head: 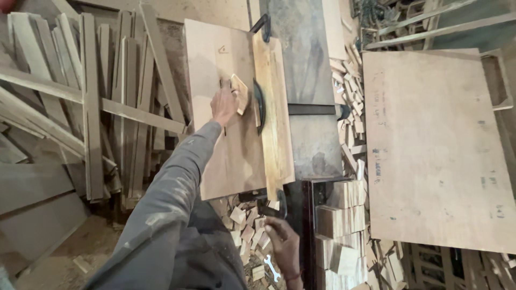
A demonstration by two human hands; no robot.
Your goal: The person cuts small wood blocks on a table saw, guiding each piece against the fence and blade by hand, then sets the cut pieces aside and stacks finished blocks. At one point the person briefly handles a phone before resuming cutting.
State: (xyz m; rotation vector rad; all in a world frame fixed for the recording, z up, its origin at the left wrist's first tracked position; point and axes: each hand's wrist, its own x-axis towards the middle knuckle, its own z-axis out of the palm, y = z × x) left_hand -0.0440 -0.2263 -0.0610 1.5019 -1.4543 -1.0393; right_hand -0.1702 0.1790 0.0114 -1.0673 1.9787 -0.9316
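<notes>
At centre frame the left hand [223,106] presses a small wooden block [239,92] flat on the plywood sled [228,156], against its upright fence board [273,115]; no cut shows in the block. At lower centre the right hand [282,239] grips a black handle [273,207] beside stacked cut blocks [338,215].

The small pale wooden block [239,92] looks smooth and matt. It sits on a flat light-brown plywood sled [231,150] with a dull, dusty face. The grey metal saw table [309,64] is worn and streaky. The long rough wooden slats [91,107] look splintery. The grey cloth sleeve [172,198] is dusty.
</notes>
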